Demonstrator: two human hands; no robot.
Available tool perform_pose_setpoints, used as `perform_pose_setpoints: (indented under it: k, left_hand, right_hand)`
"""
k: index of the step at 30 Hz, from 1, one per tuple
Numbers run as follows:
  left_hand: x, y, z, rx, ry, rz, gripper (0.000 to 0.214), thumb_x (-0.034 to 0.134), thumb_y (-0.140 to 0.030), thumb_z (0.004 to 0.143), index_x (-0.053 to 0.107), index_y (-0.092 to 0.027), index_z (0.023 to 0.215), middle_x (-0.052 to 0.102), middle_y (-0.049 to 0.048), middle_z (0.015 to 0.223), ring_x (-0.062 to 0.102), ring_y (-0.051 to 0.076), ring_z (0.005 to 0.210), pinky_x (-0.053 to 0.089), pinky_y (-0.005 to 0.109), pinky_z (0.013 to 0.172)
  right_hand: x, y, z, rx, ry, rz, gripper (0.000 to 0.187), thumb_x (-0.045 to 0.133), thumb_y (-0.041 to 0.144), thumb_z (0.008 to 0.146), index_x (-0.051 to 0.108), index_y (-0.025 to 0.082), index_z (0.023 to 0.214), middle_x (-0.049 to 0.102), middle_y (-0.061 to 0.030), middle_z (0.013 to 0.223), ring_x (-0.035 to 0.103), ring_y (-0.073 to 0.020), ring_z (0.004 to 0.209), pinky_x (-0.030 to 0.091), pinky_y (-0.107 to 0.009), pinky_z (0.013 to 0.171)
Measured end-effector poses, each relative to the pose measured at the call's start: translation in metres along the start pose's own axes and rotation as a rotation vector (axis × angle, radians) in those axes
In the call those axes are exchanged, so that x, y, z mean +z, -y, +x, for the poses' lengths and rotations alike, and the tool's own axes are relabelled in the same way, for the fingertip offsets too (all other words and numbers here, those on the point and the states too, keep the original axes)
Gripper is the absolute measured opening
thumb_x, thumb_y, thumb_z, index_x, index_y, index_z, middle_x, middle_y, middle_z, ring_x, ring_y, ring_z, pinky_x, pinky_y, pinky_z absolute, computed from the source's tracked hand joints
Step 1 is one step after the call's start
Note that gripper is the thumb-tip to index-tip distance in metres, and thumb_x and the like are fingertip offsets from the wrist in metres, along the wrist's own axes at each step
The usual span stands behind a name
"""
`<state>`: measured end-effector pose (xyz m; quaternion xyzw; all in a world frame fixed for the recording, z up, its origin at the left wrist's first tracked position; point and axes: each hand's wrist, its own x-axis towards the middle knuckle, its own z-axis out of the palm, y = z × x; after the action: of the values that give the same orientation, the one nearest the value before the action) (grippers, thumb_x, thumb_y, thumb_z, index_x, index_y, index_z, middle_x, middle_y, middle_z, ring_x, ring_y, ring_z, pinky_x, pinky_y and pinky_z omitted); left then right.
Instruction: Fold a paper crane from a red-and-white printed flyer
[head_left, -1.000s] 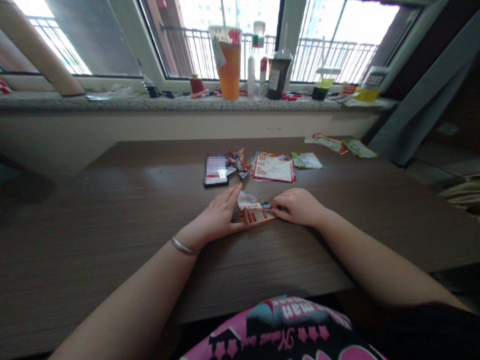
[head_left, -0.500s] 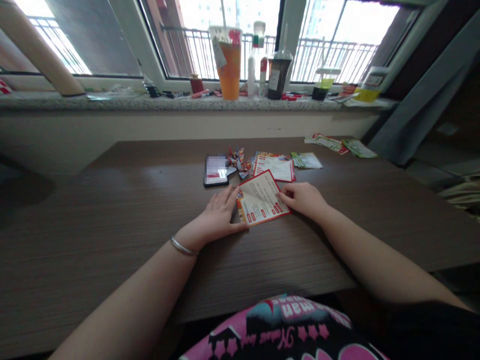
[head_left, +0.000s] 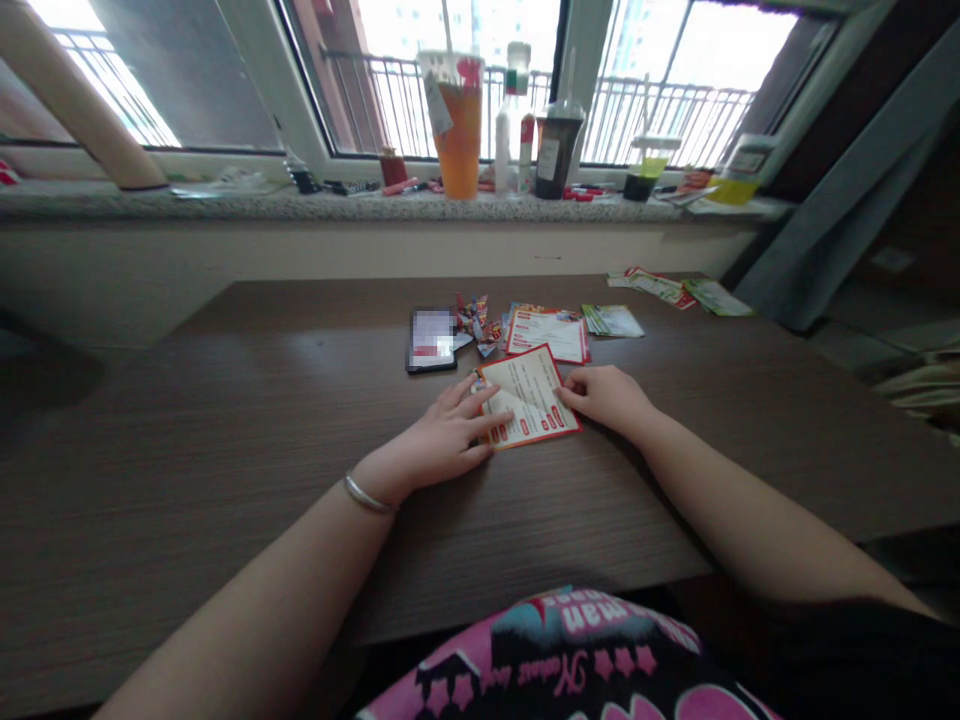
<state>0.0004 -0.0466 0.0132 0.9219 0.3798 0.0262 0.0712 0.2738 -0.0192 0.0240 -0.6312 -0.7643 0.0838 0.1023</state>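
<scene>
The card [head_left: 536, 388] is lying on the worktop [head_left: 285, 400] in front of the person, between the two hands, showing a pale printed side with a red border and red labels along its near part. Its far corner is overlapping the near edge of the stack [head_left: 551, 332] in this view.

The left hand [head_left: 442, 437] is resting palm down at the card's left side. Its fingers are spreading apart, with some lying across the card's face and the thumb touching near the near-left corner. A bangle [head_left: 367, 495] is circling that wrist.

The right hand [head_left: 611, 400] is touching the card's right edge. Its fingers are sitting close together, bent in toward the thumb; whether they are pinching the edge or only pressing it, I cannot tell.

Beyond the left hand, a phone [head_left: 432, 340] is lying flat, its screen blurred out. Red wrappers [head_left: 480, 322] are sitting crumpled between it and the stack. Green cards [head_left: 615, 321] are lying just right of the stack. On the sill [head_left: 337, 208], an orange cup [head_left: 459, 145], a bottle [head_left: 504, 150] and a dark cup [head_left: 557, 155] are standing upright.
</scene>
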Motion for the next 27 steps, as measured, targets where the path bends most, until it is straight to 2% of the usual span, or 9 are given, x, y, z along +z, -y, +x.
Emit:
perform_pose_setpoints:
  k: [4,7,10,13,17,21,24,27]
  left_hand:
    - [-0.001,0.001,0.001,0.071,-0.016,0.008,0.050,0.050,-0.028,0.087,0.047,-0.033,0.136,0.034,0.0006,0.152,0.017,0.032,0.143,0.017,0.050,0.116]
    - [-0.004,-0.001,0.001,0.091,-0.022,-0.017,0.048,0.053,-0.024,0.084,0.052,-0.031,0.131,0.037,0.0015,0.151,0.023,0.031,0.141,0.019,0.051,0.115]
    - [-0.008,-0.004,0.001,0.096,-0.027,-0.048,0.040,0.054,-0.022,0.082,0.058,-0.024,0.121,0.038,0.0062,0.150,0.028,0.030,0.139,0.022,0.049,0.115]
    - [-0.010,-0.007,0.002,0.110,-0.067,-0.082,0.032,0.055,-0.022,0.082,0.060,-0.017,0.112,0.043,0.0120,0.145,0.037,0.029,0.135,0.027,0.045,0.114]
    - [-0.008,-0.006,0.002,0.129,-0.107,-0.119,0.037,0.055,-0.035,0.086,0.055,-0.016,0.117,0.050,0.0144,0.138,0.045,0.028,0.129,0.032,0.045,0.110]
    - [-0.005,-0.002,0.002,0.126,-0.088,-0.121,0.054,0.061,-0.046,0.082,0.049,-0.019,0.128,0.047,0.0117,0.142,0.038,0.029,0.134,0.030,0.045,0.111]
    - [-0.003,0.001,0.002,0.127,-0.061,-0.100,0.062,0.061,-0.049,0.083,0.043,-0.022,0.136,0.044,0.0083,0.146,0.031,0.029,0.139,0.024,0.047,0.113]
    - [-0.003,0.002,0.002,0.134,-0.042,-0.059,0.078,0.063,-0.057,0.078,0.035,-0.025,0.142,0.040,0.0080,0.149,0.029,0.030,0.139,0.019,0.050,0.114]
  right_hand:
    - [0.001,0.000,0.000,0.001,-0.024,-0.003,0.026,0.058,0.047,0.080,0.064,0.024,0.069,0.067,0.0006,0.070,0.056,-0.0149,0.061,0.032,-0.025,0.052]
    - [0.002,-0.001,-0.001,-0.080,-0.090,0.016,0.018,0.063,0.041,0.077,0.063,0.023,0.075,0.067,-0.0011,0.076,0.058,-0.0166,0.068,0.038,-0.027,0.057]
    - [0.003,-0.001,0.000,-0.302,-0.160,0.056,0.012,0.064,0.031,0.079,0.065,0.021,0.084,0.069,-0.0055,0.092,0.061,-0.0202,0.088,0.047,-0.032,0.076]
    - [0.004,0.002,-0.001,-0.562,-0.173,0.089,0.018,0.061,0.024,0.081,0.067,0.020,0.098,0.068,-0.0071,0.110,0.058,-0.0218,0.106,0.044,-0.040,0.095]
    - [0.009,0.007,-0.004,-0.775,-0.140,0.109,0.032,0.057,0.015,0.081,0.067,0.023,0.110,0.064,-0.0034,0.125,0.049,-0.0232,0.124,0.040,-0.045,0.105]
    - [0.015,0.012,-0.007,-0.837,-0.059,0.116,0.039,0.054,0.010,0.080,0.066,0.022,0.115,0.063,-0.0025,0.128,0.044,-0.0233,0.131,0.040,-0.045,0.107]
    - [0.016,0.013,-0.009,-0.841,0.019,0.120,0.041,0.055,0.012,0.080,0.064,0.020,0.119,0.063,-0.0046,0.128,0.047,-0.0228,0.129,0.041,-0.043,0.107]
    - [0.013,0.014,-0.010,-0.826,0.069,0.116,0.039,0.057,0.018,0.082,0.063,0.020,0.121,0.062,-0.0072,0.129,0.052,-0.0216,0.125,0.042,-0.042,0.105]
